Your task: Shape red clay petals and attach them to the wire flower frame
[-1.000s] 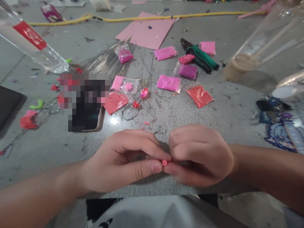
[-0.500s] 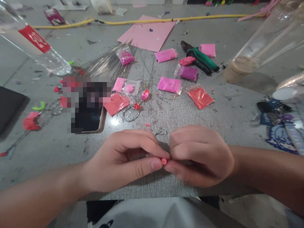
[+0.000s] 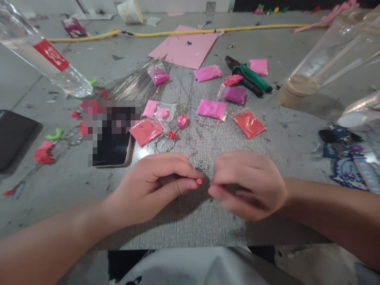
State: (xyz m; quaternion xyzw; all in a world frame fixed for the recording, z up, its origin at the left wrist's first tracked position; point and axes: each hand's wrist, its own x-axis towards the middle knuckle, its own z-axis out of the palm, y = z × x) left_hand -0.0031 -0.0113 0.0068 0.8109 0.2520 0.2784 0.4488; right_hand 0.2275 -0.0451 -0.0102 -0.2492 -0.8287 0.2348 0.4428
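Between the thumb and index finger of my left hand (image 3: 157, 186) is a small piece of coral-pink clay (image 3: 199, 181), its round end showing. My right hand (image 3: 247, 186) hovers just to the right, a narrow gap away from the clay. Its fingers are curled in and slightly blurred; whatever they may hold is hidden. Beyond my hands lie a twisted wire ring (image 3: 165, 144) with a small red clay flower (image 3: 172, 135), and a pink and orange clay piece (image 3: 182, 120). Clay packets surround them, among them a red one (image 3: 248, 123) and a magenta one (image 3: 211, 109).
A phone (image 3: 114, 138) lies left of centre, beside wire-stemmed clay flowers (image 3: 44, 152). Thin wires (image 3: 133, 85), green-handled pliers (image 3: 252, 77) and a pink sheet (image 3: 187, 47) sit farther back. A water bottle (image 3: 53, 59) and a clear cup (image 3: 303, 85) flank the table.
My hands have drawn apart, and the clay has stayed in my left hand's pinch. Both hands have moved slightly away from the table's near edge.
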